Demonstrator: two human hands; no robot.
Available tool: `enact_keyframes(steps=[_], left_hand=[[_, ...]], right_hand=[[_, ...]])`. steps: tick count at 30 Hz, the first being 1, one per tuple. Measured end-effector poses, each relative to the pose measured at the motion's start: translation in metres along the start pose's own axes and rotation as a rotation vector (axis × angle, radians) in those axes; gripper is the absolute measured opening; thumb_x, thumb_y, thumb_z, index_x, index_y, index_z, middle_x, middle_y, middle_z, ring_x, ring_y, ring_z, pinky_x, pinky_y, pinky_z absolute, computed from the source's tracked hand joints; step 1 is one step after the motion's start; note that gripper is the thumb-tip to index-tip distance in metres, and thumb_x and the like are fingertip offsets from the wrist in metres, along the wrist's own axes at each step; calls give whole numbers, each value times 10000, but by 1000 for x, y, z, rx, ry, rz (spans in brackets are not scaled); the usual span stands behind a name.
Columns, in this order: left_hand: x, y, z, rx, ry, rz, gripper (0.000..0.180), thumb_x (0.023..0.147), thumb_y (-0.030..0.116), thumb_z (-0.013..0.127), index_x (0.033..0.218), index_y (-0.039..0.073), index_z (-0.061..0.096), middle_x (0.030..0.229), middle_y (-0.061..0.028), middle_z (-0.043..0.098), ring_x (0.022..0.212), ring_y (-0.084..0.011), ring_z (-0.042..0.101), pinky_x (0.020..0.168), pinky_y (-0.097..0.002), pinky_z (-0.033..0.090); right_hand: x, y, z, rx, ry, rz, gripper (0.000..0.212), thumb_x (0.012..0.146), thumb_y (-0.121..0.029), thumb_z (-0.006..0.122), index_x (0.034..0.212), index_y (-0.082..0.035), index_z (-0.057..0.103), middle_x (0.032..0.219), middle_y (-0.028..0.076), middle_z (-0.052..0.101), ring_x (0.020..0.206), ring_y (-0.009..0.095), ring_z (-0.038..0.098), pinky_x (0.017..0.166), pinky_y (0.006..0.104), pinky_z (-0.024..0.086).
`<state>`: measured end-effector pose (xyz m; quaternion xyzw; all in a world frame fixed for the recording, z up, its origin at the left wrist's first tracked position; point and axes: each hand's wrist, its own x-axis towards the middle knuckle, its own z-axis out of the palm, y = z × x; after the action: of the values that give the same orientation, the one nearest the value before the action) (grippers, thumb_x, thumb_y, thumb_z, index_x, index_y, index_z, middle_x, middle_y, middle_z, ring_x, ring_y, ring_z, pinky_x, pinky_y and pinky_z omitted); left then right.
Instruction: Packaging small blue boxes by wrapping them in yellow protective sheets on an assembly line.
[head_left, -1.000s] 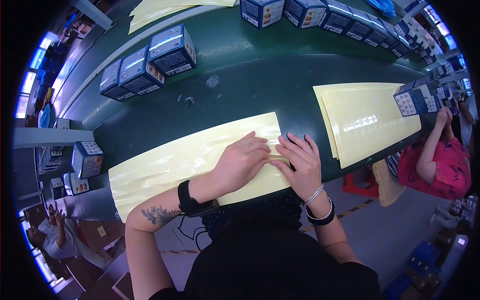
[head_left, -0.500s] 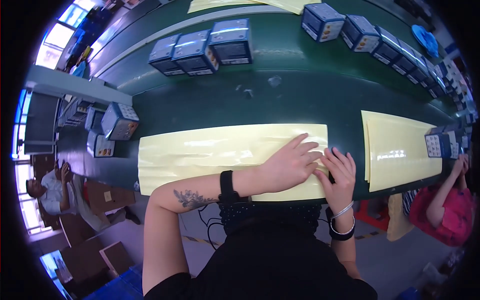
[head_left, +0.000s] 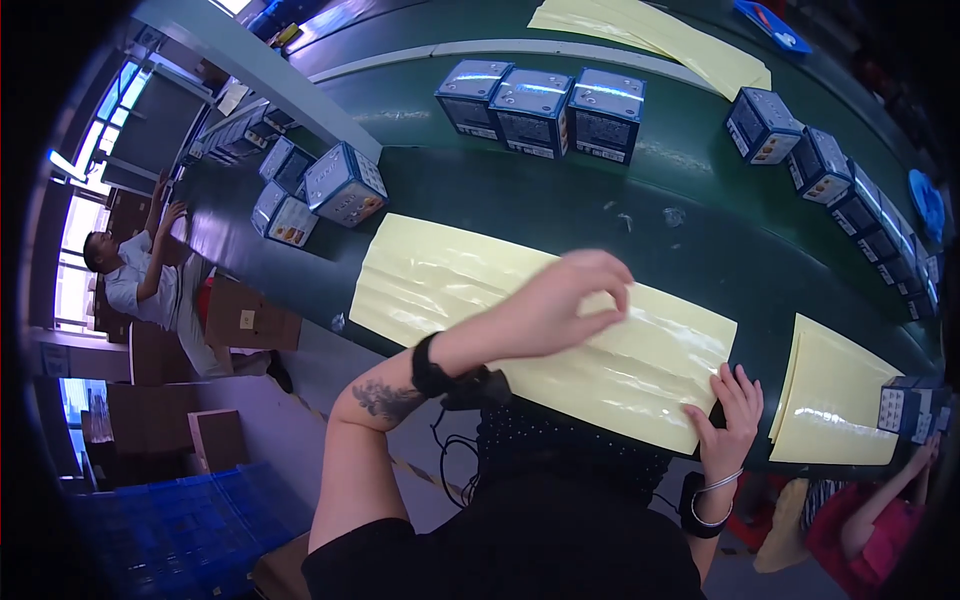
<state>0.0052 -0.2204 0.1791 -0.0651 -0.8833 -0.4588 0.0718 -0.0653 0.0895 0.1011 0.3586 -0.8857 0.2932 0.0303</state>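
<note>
A long, glossy pale-yellow sheet point(head_left: 450, 265) with ripples lies across the green bench in front of me. Over its middle, my left hand point(head_left: 575, 300) is raised, fingers curled toward the thumb in a loose pinch. Anything between those fingertips is too blurred to make out. At the sheet's right end rests my right hand point(head_left: 732, 412), its fingers extended along the short edge and the thumb on the corner.
A stack of yellow sheets point(head_left: 835, 400) lies at right, beside a box held by another person point(head_left: 880, 520). Blue boxes point(head_left: 530, 110) line the far side; more boxes point(head_left: 345, 185) stand left. Yellow sheets point(head_left: 650, 35) lie at the back. Scraps of clear film point(head_left: 674, 216) dot the bench.
My left hand has come away from the sheet's right end to above its middle, fingers now curled. My right hand stays at the right end. The whole view has turned.
</note>
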Motion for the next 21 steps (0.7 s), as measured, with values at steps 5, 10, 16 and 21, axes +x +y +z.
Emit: enact_keyframes(steps=[5,10,16,21], left_hand=[[-87,-60,-154,541,593,-498,440,824,211,736,1155,-4,539,1227,-200,593,1138,-307,588,949,-356,448],[-97,-102,-211,761,872,-850,846,788,371,762,1349,-111,353,1256,-313,532,1194,-369,546,997,-366,431],[-87,-105,-221,602,534,-795,934,717,221,770,1449,-61,264,1319,-342,482,1290,-395,465,1067,-366,383],[-67,-62,-202,455,101,-390,949,697,83,736,1503,62,234,1419,-227,451,1310,-337,450,1095,-358,334]], right_hand=[[2,1,1,5,5,8,422,731,-230,788,1073,-8,677,1252,129,636,1243,333,522,1112,504,286],[4,3,0,7,-19,26,408,737,-219,782,1071,-10,679,1255,127,635,1246,325,521,1116,501,283],[3,4,0,15,-13,38,396,736,-212,781,1071,-25,683,1262,119,633,1253,322,517,1121,500,276],[2,7,1,21,-19,46,374,743,-173,759,1075,-20,679,1272,131,626,1265,326,508,1130,499,272]])
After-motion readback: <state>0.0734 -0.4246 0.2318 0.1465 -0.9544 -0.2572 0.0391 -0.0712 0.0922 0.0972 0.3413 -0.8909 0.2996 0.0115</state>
